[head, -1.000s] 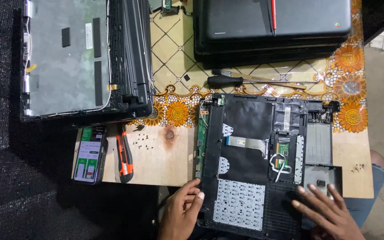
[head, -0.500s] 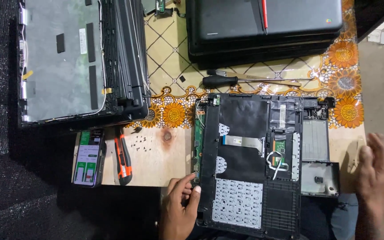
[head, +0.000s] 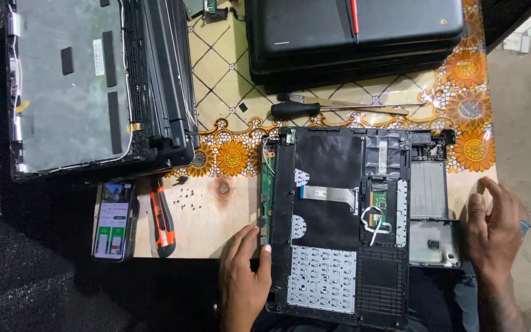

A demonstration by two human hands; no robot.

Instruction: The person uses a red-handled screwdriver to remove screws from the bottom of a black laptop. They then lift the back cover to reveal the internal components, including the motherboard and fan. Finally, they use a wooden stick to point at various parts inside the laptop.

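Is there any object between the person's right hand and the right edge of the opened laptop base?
Nothing visible stands between them. The right hand lies open on the table just beside the right edge of the opened laptop base, near its grey metal plate. The left hand already touches the left edge.
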